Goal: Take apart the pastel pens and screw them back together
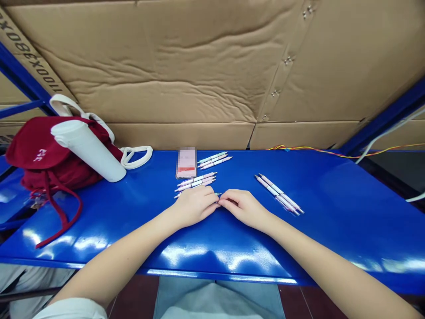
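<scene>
Near the middle of the blue table, my left hand is closed around a pen, of which only a pale green tip shows past the fingers. My right hand meets it there, thumb and forefinger pinched at that tip; what they grip is too small to make out. Several white and pink pens lie just beyond my left hand, partly hidden by it. Farther back rests a group of pens, one of them green. To the right of my right hand lie more pens, slanted side by side.
A phone lies behind the pens. On the left of the blue table are a red bag with white straps and a white cylinder leaning on it. Cardboard stands behind; yellow and red wires run along the back right.
</scene>
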Action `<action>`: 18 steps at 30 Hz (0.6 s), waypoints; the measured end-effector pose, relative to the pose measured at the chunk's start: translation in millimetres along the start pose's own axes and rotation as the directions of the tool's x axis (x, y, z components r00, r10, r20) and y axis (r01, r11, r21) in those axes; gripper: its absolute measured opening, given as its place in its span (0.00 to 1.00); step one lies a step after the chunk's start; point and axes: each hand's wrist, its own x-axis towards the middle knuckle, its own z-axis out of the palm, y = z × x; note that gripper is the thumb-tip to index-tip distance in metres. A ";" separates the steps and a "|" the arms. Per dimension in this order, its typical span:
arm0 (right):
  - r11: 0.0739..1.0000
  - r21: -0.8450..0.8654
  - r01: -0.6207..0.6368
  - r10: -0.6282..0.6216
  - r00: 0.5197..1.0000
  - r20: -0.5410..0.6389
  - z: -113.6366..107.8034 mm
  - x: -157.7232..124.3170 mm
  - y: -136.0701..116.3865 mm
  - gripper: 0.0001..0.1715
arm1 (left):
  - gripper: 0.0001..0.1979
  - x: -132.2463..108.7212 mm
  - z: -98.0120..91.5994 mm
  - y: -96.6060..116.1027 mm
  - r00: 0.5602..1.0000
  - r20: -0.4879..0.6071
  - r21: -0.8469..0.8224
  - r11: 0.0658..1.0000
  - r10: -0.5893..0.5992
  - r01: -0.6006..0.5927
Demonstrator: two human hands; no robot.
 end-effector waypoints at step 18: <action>0.912 -0.373 0.169 -0.127 0.983 0.135 -14.2 -6.4 -5.6 0.11 | 0.14 0.4 -25.8 -9.3 0.978 0.148 0.121 0.984 -0.145 0.128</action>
